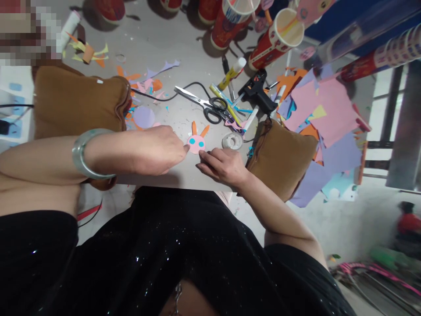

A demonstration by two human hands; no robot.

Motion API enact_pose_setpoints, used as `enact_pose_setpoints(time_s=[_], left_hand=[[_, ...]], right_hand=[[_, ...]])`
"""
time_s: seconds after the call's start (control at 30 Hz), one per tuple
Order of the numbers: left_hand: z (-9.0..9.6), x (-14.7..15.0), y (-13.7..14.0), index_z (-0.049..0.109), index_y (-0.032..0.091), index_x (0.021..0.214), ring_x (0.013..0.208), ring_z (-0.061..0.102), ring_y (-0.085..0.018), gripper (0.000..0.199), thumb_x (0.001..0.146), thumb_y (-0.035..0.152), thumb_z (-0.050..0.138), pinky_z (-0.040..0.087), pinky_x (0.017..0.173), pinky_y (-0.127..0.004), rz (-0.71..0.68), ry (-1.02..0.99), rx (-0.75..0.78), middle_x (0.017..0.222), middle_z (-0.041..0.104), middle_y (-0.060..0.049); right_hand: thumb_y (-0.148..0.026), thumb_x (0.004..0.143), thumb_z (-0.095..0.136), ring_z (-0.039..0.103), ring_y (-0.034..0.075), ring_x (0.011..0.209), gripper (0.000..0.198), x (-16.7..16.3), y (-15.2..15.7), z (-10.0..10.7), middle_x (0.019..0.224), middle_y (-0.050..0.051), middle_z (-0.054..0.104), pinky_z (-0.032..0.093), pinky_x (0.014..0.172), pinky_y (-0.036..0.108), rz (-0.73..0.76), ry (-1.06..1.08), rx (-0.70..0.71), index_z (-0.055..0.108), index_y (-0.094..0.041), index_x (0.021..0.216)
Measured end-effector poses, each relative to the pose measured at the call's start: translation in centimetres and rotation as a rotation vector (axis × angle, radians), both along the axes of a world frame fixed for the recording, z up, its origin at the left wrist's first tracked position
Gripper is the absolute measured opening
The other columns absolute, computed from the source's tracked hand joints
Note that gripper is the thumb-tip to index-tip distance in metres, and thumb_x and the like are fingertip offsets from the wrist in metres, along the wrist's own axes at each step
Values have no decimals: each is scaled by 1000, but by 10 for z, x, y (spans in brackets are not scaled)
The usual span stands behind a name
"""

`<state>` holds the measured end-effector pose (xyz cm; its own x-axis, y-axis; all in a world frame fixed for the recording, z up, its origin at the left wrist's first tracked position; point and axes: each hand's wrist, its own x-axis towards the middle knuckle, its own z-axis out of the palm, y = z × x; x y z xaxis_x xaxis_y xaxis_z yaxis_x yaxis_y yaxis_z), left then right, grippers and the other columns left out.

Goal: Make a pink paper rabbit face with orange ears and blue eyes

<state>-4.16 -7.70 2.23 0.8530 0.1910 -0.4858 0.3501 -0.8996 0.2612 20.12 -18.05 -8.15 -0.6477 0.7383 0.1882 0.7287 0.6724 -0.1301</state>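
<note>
A pink paper rabbit face point(196, 145) with two blue eye dots and orange ears lies flat on the table before me. My left hand point(154, 149), with a pale bangle at the wrist, is closed, its fingertips pinching at the face's left edge. At the lower right edge, my right hand point(225, 164) touches the paper with a fingertip; its thumb is apart below, and the other fingers are bent. A roll of clear tape point(232, 141) lies just beyond my right hand. Black-handled scissors point(205, 104) rest half-open above the face.
Brown cushions point(79, 100) point(281, 160) flank the work spot. A black glue gun point(258, 93), a yellow glue stick point(232, 74) and pens lie behind. Red paper cups point(274, 39) stand at the back. Coloured paper sheets point(338, 105) pile up right; scraps point(148, 83) scatter left.
</note>
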Motion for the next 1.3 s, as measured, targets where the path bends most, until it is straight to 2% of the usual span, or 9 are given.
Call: enact_pose_setpoints(time_s=[0.13,0.3,0.53,0.67,0.8,0.9,1.03,1.3], left_hand=[[2,4,-2,45,15,158,85,71,-28,72,88,20,61,40,76,-35,-64,131,-5,95,79,-12],[3,8,-2,50,13,154,92,72,-30,66,90,24,63,42,76,-35,-85,157,-8,99,78,-13],[0,-2,2,36,6,162,85,71,-30,80,92,33,63,41,72,-34,-143,126,-1,95,78,-14],[-1,-1,0,25,4,166,88,71,-31,83,94,29,58,41,70,-35,-170,110,18,98,78,-14],[4,6,-4,30,8,165,94,72,-31,73,96,19,51,41,69,-35,-155,204,34,99,78,-14],[5,9,-5,32,10,164,97,72,-30,70,97,19,48,40,72,-34,-142,195,49,99,78,-13],[2,9,-5,35,13,163,97,72,-29,70,95,20,51,39,72,-34,-133,224,54,98,78,-12],[1,8,-3,50,13,155,95,73,-32,68,89,21,62,43,73,-35,-79,139,-2,100,79,-14]], right_hand=[[-42,105,52,49,15,63,36,-1,1,0,76,2,60,35,58,33,9,11,49,67,-15,122],[-41,103,57,49,14,61,33,-2,2,2,75,2,62,36,56,32,29,77,149,67,-12,118],[-42,105,53,50,14,62,35,-2,1,2,77,3,62,36,57,32,11,20,67,66,-14,121],[-41,103,58,50,14,60,33,-3,2,3,75,2,63,37,56,32,29,66,146,67,-13,117],[-41,103,58,50,14,60,32,-3,3,4,75,1,63,37,56,31,33,85,183,66,-13,116],[-43,104,55,50,14,61,35,-3,2,3,74,1,62,37,57,31,28,68,161,66,-13,120],[-44,106,50,50,15,63,39,-2,1,2,75,1,61,36,59,31,12,27,101,64,-14,127],[-43,106,50,52,15,65,37,-1,1,2,80,3,64,36,59,33,23,-1,34,66,-16,126]])
